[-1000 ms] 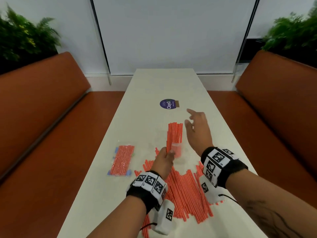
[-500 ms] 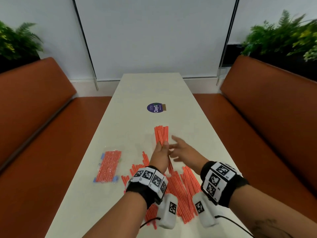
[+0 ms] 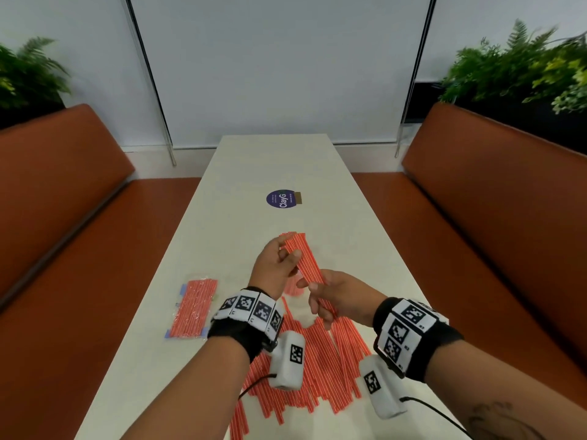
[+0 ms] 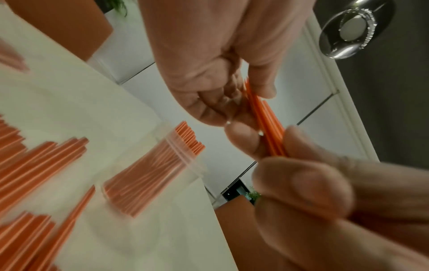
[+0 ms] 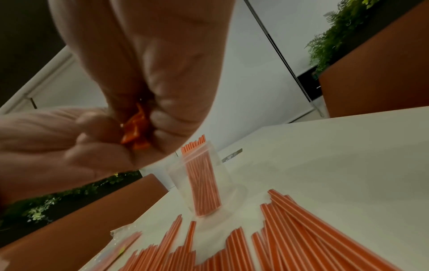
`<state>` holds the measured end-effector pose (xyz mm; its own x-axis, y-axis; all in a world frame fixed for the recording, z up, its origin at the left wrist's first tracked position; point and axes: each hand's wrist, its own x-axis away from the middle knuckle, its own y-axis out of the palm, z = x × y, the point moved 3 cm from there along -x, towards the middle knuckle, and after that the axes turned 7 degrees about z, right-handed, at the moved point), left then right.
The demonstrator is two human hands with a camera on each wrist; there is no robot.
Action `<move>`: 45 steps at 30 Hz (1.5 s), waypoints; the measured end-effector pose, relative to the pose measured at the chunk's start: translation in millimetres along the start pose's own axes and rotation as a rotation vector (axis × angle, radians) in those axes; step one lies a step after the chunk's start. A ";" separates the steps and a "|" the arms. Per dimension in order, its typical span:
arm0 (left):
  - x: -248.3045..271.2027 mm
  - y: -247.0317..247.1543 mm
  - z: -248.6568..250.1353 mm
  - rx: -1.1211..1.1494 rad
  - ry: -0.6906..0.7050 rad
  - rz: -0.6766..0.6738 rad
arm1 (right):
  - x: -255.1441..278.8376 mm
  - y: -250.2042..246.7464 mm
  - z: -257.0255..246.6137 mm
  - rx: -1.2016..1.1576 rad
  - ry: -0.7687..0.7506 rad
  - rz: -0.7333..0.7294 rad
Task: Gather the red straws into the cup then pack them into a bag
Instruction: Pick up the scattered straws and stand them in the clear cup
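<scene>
Both hands hold one bundle of red straws (image 3: 306,265) tilted in the air over the table. My left hand (image 3: 287,249) pinches its upper part, and my right hand (image 3: 314,296) grips its lower end. The same bundle (image 4: 267,124) shows between the fingers in the left wrist view, and its ends (image 5: 137,132) in the right wrist view. Behind the hands stands a clear cup (image 5: 202,183) (image 4: 150,174) with more straws upright in it, mostly hidden in the head view. A pile of loose straws (image 3: 317,360) lies under my wrists.
A clear bag filled with straws (image 3: 193,308) lies flat on the left of the white table (image 3: 241,173). A round purple sticker (image 3: 281,199) sits farther back. Orange benches (image 3: 63,217) run along both sides, with plants behind them.
My right hand came in from the far right and took hold of the straws. The bundle now sits higher and tilted, held by both hands. The head camera tilted up a little.
</scene>
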<state>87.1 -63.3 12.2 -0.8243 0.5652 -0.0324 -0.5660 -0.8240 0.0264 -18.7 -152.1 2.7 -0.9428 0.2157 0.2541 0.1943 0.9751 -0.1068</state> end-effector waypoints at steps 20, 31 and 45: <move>-44.2 -7.8 77.6 -0.146 0.343 0.031 | -55.7 -6.0 -71.1 0.112 -0.183 0.194; -68.2 -15.7 -10.2 -0.460 0.228 0.124 | -94.0 1.6 -38.4 0.669 -0.116 0.488; -63.6 -21.5 -35.1 -0.577 -0.088 0.157 | -83.5 -45.0 -15.1 0.469 0.108 0.534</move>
<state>152.1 -83.0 -21.3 -0.9095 0.4156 0.0116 -0.3597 -0.7726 -0.5232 55.4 -213.2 0.8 -0.7147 0.6846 0.1432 0.4618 0.6156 -0.6386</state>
